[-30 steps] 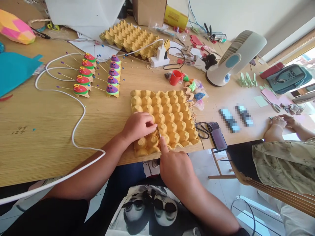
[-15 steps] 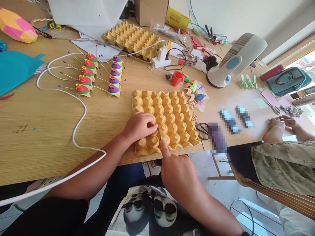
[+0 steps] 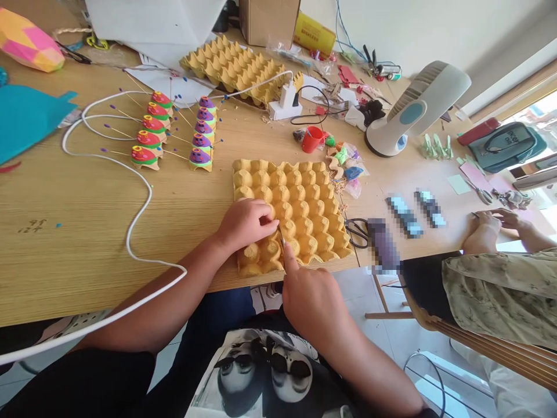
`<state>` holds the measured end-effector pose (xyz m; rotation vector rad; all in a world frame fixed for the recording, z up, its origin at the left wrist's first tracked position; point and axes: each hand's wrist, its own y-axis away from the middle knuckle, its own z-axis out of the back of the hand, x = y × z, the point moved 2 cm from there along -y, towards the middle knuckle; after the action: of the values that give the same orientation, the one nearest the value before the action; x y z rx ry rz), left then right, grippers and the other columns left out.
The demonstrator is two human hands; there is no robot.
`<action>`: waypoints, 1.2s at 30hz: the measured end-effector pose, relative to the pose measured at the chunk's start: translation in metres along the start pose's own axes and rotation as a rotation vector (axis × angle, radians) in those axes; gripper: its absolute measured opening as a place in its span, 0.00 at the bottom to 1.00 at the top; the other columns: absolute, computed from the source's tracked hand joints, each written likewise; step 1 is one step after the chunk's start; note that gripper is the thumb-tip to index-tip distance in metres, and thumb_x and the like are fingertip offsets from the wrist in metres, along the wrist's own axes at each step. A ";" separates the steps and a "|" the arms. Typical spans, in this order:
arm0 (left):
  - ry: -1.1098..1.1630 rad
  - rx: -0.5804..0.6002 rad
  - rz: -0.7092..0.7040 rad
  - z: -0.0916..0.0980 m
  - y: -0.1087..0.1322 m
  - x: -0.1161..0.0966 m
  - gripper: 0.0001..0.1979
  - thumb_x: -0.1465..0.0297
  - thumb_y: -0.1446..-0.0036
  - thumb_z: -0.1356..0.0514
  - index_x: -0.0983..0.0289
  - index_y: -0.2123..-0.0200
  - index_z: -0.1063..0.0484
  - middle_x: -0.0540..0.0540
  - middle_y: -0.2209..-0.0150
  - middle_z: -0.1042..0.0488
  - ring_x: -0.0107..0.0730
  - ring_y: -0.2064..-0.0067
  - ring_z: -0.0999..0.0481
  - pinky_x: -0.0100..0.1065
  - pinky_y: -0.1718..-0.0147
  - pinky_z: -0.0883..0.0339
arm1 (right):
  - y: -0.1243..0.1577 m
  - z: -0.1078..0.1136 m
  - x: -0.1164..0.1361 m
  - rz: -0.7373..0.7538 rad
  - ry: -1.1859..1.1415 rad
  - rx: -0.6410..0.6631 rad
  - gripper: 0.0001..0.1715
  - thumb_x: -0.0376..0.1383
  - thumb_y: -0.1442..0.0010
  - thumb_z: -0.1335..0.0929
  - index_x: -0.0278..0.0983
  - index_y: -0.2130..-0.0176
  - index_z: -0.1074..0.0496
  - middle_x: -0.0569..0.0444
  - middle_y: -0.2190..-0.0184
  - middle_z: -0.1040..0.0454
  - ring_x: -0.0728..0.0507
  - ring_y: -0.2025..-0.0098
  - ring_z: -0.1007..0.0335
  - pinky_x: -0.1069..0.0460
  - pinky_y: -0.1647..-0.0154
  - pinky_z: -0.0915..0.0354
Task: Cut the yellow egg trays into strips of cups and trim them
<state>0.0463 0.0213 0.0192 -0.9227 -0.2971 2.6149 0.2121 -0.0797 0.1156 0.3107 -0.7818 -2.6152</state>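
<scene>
A yellow pulp egg tray (image 3: 304, 225) lies bumps up at the table's front edge. My left hand (image 3: 249, 223) rests on its left part, fingers curled and pressed together on the tray near a gap between bumps. A thin blade of a craft knife (image 3: 281, 234) stands in the tray just right of those fingertips. My right hand (image 3: 311, 293) is closed round the knife from the front, index finger stretched along the blade; the handle is hidden inside the fist. Black-handled scissors (image 3: 357, 233) lie against the tray's right side.
Painted egg-carton figures (image 3: 148, 139) stand in two rows behind left, a white cable (image 3: 138, 215) looping past them. A second egg tray (image 3: 235, 67), a power strip (image 3: 285, 107), a red cup (image 3: 312, 139) and a fan (image 3: 413, 110) stand farther back. Another person's hands (image 3: 491, 223) are at right.
My right hand has shifted slightly forward along the tray with the knife. My left hand keeps its place on the tray.
</scene>
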 end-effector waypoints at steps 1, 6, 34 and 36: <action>0.000 -0.001 0.000 0.000 0.000 0.000 0.14 0.66 0.42 0.36 0.61 0.78 0.32 0.50 0.74 0.26 0.33 0.70 0.30 0.38 0.65 0.41 | -0.002 -0.001 0.000 -0.004 0.003 -0.010 0.44 0.30 0.31 0.39 0.26 0.22 0.57 0.46 0.68 0.17 0.40 0.66 0.17 0.47 0.64 0.30; -0.001 -0.003 -0.003 0.001 0.000 -0.001 0.13 0.65 0.42 0.36 0.61 0.78 0.31 0.50 0.74 0.26 0.33 0.70 0.30 0.38 0.65 0.40 | 0.004 -0.004 0.000 0.002 0.020 0.009 0.46 0.30 0.32 0.38 0.25 0.23 0.57 0.45 0.69 0.17 0.41 0.68 0.18 0.48 0.63 0.30; -0.014 0.009 0.009 0.002 0.000 -0.002 0.13 0.65 0.43 0.36 0.61 0.78 0.31 0.50 0.74 0.25 0.34 0.70 0.30 0.38 0.65 0.40 | 0.012 -0.018 -0.005 -0.002 0.028 -0.027 0.44 0.33 0.28 0.39 0.28 0.22 0.59 0.47 0.68 0.17 0.41 0.68 0.19 0.47 0.63 0.31; -0.012 0.005 0.015 0.002 -0.001 -0.001 0.13 0.65 0.43 0.36 0.61 0.78 0.31 0.50 0.74 0.25 0.34 0.71 0.30 0.38 0.66 0.40 | 0.013 -0.021 -0.005 -0.002 0.026 -0.034 0.43 0.33 0.28 0.40 0.28 0.22 0.59 0.47 0.68 0.17 0.42 0.68 0.19 0.47 0.63 0.32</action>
<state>0.0460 0.0211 0.0218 -0.9112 -0.2876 2.6345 0.2271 -0.0971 0.1063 0.3350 -0.7284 -2.6185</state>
